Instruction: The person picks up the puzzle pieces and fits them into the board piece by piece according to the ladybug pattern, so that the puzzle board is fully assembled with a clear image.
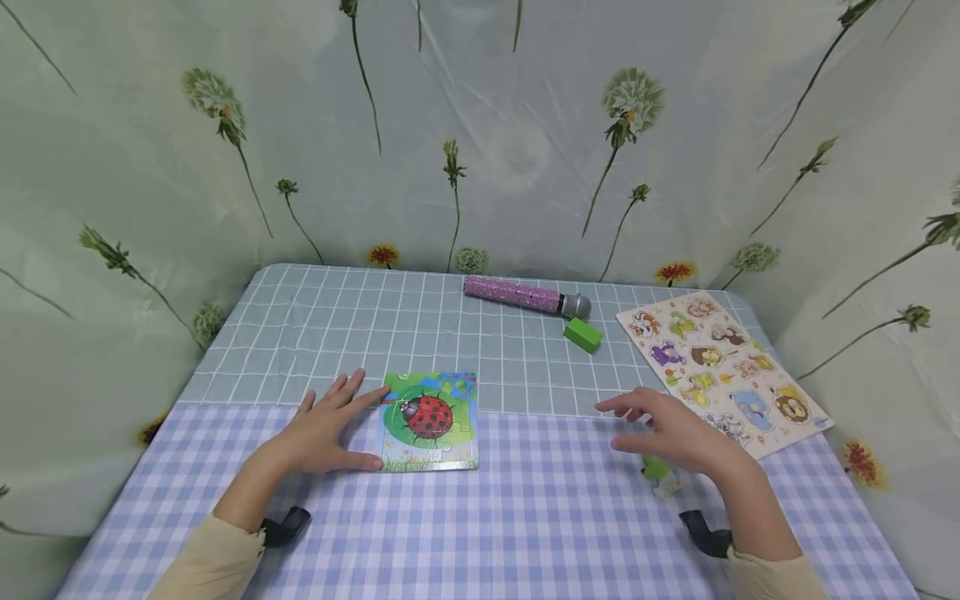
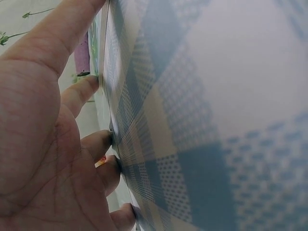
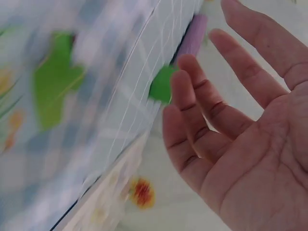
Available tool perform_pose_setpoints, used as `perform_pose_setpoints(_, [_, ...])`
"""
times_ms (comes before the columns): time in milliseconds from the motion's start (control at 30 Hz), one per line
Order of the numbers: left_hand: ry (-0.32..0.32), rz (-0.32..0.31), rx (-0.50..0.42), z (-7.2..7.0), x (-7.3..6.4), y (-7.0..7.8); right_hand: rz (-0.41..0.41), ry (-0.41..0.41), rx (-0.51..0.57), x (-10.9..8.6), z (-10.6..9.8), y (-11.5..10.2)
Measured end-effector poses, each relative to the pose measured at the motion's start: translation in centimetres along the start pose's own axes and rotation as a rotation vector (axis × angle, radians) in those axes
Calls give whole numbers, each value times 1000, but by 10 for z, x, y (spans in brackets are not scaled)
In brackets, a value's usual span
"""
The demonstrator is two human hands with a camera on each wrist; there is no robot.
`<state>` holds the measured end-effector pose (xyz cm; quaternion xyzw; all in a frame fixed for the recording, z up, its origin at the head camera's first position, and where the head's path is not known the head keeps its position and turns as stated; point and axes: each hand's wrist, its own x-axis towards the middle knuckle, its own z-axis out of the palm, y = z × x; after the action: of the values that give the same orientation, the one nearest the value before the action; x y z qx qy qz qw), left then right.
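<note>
A square ladybug jigsaw puzzle (image 1: 429,422) lies flat on the checked cloth. My left hand (image 1: 322,435) is spread at its left side, the thumb by the lower left corner and the index fingertip at the upper left. Its other fingertips rest on the tabletop in the left wrist view. My right hand (image 1: 667,429) hovers over the cloth to the right with loosely bent fingers and nothing in it. Partly covered by that hand lie loose puzzle pieces (image 1: 656,468), whose green part (image 3: 57,82) looks blurred in the right wrist view.
A glittery pink microphone (image 1: 513,293) lies at the back of the table, with a green block (image 1: 582,335) beside its head. On the right is a board of animal pictures (image 1: 723,371), angled near the table edge. A flower-printed curtain (image 1: 525,150) hangs behind.
</note>
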<state>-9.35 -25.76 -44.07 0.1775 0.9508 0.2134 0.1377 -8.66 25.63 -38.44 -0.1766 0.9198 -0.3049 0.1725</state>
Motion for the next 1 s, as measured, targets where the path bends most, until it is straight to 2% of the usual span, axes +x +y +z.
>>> perform_pose_setpoints(167, [3, -1, 14, 2, -1, -1, 126, 1, 16, -22, -4, 21])
perform_pose_setpoints(267, [6, 0, 7, 2, 0, -1, 175, -10, 20, -33, -5, 32])
perform_pose_setpoints(467, [4, 2, -9, 2, 0, -1, 156, -44, 94, -47, -5, 51])
perform_pose_setpoints(667, [5, 7, -12, 2, -1, 0, 179, -59, 196, -54, 4, 62])
perform_pose_setpoints(1000, [9, 9, -12, 1, -2, -1, 91, -10, 164, -54, 15, 65])
